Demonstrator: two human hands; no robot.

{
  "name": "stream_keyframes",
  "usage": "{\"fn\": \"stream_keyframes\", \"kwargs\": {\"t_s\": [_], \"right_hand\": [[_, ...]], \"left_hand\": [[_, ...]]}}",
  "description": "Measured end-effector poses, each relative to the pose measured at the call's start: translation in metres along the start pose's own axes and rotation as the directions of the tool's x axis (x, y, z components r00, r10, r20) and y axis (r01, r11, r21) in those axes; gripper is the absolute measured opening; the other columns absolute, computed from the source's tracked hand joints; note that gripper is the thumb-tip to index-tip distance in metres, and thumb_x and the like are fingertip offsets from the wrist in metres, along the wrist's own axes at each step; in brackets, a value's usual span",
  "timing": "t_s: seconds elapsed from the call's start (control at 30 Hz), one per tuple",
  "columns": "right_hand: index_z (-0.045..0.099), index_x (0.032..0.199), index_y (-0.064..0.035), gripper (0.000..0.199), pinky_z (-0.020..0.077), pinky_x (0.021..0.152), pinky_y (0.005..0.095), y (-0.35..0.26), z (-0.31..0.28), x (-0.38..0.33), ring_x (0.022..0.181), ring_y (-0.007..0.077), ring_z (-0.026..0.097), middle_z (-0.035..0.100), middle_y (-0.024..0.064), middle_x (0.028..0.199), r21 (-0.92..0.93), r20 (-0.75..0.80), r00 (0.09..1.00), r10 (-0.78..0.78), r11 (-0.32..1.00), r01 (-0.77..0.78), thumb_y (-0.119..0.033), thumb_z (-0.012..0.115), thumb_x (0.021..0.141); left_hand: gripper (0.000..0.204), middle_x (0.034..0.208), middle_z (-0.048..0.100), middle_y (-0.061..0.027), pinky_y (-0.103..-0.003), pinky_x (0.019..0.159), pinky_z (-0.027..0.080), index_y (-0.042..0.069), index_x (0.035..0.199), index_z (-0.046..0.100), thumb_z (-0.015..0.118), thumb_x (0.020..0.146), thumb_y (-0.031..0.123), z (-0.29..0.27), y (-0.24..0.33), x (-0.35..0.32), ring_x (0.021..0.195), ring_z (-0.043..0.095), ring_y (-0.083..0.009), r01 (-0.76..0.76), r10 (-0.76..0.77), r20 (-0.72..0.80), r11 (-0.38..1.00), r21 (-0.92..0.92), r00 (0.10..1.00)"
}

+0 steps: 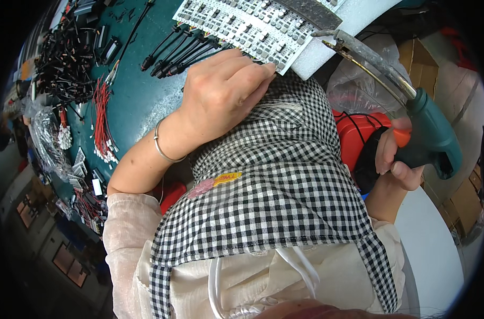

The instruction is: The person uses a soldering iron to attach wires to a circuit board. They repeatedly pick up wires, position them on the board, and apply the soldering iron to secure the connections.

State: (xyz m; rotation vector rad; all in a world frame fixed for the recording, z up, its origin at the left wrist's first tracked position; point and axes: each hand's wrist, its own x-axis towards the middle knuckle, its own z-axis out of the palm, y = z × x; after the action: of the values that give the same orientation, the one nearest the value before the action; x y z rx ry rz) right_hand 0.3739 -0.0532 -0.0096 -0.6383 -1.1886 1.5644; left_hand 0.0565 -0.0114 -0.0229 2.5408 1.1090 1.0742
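My left hand is closed, its fingertips pressed together at the near edge of a white circuit board panel. What the fingers pinch, if anything, is hidden behind the hand. Rows of small silver-grey parts cover the panel, and several black cables run out from its left edge. In my right hand is a teal-handled soldering gun with an orange trigger. Its metal barrel reaches up and left, the tip close to the panel's right corner. A dark flat bar lies across the panel.
White foam lies under the panel on the green table. Left are red wires and a heap of black connectors. Off the table's right side are a clear plastic bag, a red stool and cardboard boxes.
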Motion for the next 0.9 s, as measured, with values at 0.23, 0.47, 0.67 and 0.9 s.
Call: {"fn": "stream_keyframes", "kwargs": {"t_s": [0.23, 0.47, 0.67, 0.9], "right_hand": [[0.034, 0.127, 0.0171, 0.068, 0.0422, 0.040, 0.0221, -0.004, -0.003, 0.011, 0.046, 0.0129, 0.049, 0.050, 0.0063, 0.059, 0.024, 0.059, 0.998, -0.020, 1.000, 0.018, -0.010, 0.065, 0.073], [0.031, 0.131, 0.0151, 0.069, 0.0426, 0.040, 0.0227, 0.005, 0.011, 0.031, 0.047, 0.0142, 0.047, 0.047, 0.0070, 0.059, 0.086, 0.093, 0.995, 0.031, 0.996, -0.039, -0.008, 0.063, 0.074], [0.032, 0.130, 0.0156, 0.070, 0.0419, 0.042, 0.0242, 0.024, 0.032, 0.062, 0.049, 0.0149, 0.048, 0.049, 0.0087, 0.061, 0.089, 0.188, 0.981, 0.049, 0.994, -0.067, -0.009, 0.065, 0.074], [0.032, 0.132, 0.0129, 0.071, 0.0469, 0.062, 0.0312, 0.054, 0.072, 0.101, 0.067, 0.0192, 0.052, 0.053, 0.0106, 0.072, -0.002, 0.198, 0.980, -0.002, 1.000, 0.003, -0.022, 0.067, 0.082]], "left_hand": [[0.039, 0.063, 0.055, -0.0049, -0.030, 0.047, 0.040, 0.004, 0.103, 0.068, 0.078, 0.066, 0.002, -0.022, 0.017, -0.012, 0.054, 0.051, -0.0182, 0.185, -0.184, 0.151, 0.983, 0.009, 0.971], [0.045, 0.068, 0.059, -0.0048, -0.031, 0.049, 0.044, 0.004, 0.108, 0.064, 0.078, 0.066, 0.002, -0.007, 0.020, -0.030, 0.057, 0.055, -0.0192, 0.129, -0.147, 0.089, 0.975, 0.181, 0.985], [0.033, 0.066, 0.059, -0.0041, -0.030, 0.049, 0.045, 0.004, 0.096, 0.066, 0.078, 0.065, 0.005, -0.023, 0.026, -0.034, 0.056, 0.055, -0.0196, 0.193, -0.201, 0.031, 0.967, 0.165, 0.979], [0.021, 0.073, 0.059, -0.0046, -0.033, 0.054, 0.048, 0.005, 0.085, 0.065, 0.072, 0.065, 0.008, -0.030, 0.029, -0.048, 0.067, 0.058, -0.0211, 0.269, -0.267, -0.027, 0.954, 0.132, 0.963]]}}
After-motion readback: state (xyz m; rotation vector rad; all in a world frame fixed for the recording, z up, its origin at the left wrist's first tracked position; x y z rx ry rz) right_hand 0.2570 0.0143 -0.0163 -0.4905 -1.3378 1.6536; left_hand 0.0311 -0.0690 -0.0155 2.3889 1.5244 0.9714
